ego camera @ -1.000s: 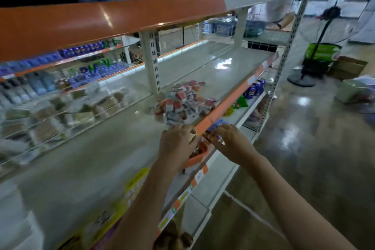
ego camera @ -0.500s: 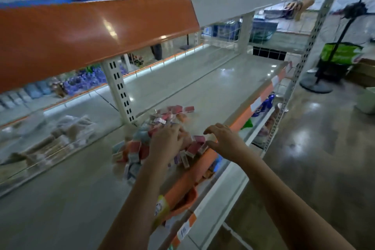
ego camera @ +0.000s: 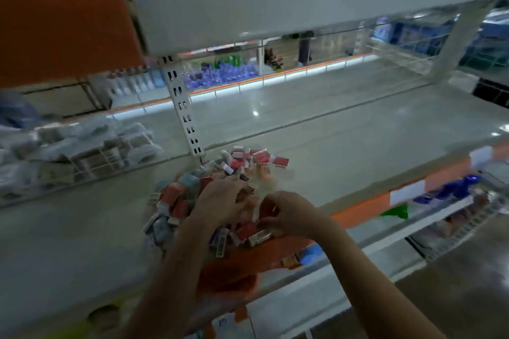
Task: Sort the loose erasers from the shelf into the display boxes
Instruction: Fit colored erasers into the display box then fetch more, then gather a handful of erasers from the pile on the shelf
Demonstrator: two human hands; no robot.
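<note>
A: Where is the heap of small red, white and grey paper-wrapped erasers found, measured from the hands?

B: It is spread on the pale grey metal shelf, from the slotted white upright down to the orange front lip; the left hand is laid on the middle of the heap, the right hand at its near right edge, just inside the lip; most of the pile is thus placed left of and beyond both hands.

A: And how are the fingers held?

B: The fingers of the left hand are curled down into the pile, though whether anything is actually held cannot be told; on the right, something small appears to be pinched at the heap's edge, but it is blurred.

A: Which hand is judged nearer the next pick?

B: The right; a row of red-and-white erasers lies just beneath it, long axes running roughly along the lip; no display box can be clearly made out, only an orange shape below the lip.
</note>
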